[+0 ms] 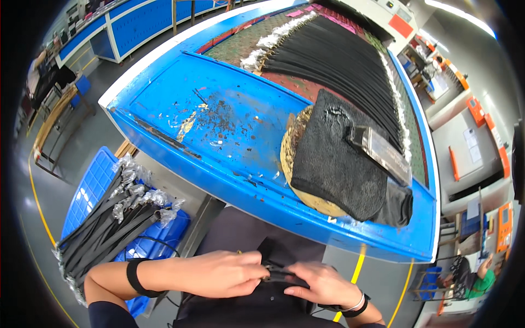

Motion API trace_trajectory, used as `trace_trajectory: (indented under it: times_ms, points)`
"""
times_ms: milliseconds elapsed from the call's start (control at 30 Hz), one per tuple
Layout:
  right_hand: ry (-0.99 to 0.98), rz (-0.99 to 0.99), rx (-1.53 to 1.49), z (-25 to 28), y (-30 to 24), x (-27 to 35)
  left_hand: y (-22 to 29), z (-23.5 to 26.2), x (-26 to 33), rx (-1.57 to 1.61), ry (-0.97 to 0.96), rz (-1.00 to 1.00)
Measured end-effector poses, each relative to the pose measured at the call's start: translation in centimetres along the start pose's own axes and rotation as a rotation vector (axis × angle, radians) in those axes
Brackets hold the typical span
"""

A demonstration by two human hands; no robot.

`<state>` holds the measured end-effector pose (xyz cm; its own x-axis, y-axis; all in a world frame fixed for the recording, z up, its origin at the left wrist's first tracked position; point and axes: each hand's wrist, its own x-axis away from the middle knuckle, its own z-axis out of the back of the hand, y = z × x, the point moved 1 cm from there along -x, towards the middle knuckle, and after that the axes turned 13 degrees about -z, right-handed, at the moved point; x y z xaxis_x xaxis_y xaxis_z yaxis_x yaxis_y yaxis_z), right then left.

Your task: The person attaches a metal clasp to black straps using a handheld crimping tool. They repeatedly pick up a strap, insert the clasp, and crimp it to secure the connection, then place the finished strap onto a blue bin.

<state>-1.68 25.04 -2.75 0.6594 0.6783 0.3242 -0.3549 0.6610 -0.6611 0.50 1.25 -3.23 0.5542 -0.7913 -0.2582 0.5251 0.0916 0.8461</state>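
Low in front of my body, close above my dark-clothed lap, my left hand (232,272) and my right hand (324,284) nearly meet. A dark strap-like piece (281,273), with a small shiny bit at its left end, runs between my fingertips. The left fingers are curled and pinch its left end. Thumb and fingers of my right hand press on its other end. My fingers partly hide it, and its exact kind is not plain. Black bands circle both wrists.
A blue worktable (219,136) spans the space ahead, carrying a row of long black tubes (333,60). On its near right lie a black cloth (339,158) and a clear-sided box (383,153). Bundled black tubes with plastic-wrapped ends (120,218) rest on a blue crate (90,191) to the left.
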Motion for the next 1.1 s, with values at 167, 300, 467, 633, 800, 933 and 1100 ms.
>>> trace_trajectory:
  times_ms: [167,300,467,633,800,933,1100]
  points:
    - [0.228,0.052,-0.032,0.1,-0.4,-0.1,0.8,0.3,-0.7,-0.218,0.04,0.001]
    - [0.34,0.174,0.014,0.2,-0.4,-0.3,1.1,0.4,-0.8,-0.243,0.111,0.01]
    - [0.395,0.211,0.101,0.2,-0.8,-0.4,1.6,0.3,-1.0,-0.094,0.232,0.136]
    - [0.301,0.235,0.123,0.7,-0.4,-0.2,1.8,0.6,-0.8,-0.253,0.081,0.09]
    - [0.298,0.241,0.107,1.2,-0.7,0.0,2.6,1.0,-0.8,-0.432,-0.034,0.077]
    - [0.277,0.277,0.089,1.1,-0.6,0.0,1.9,0.1,-0.8,-0.497,0.066,-0.078]
    - [0.278,0.288,0.097,1.4,-0.7,0.2,1.9,0.7,-1.0,-0.603,-0.018,-0.104]
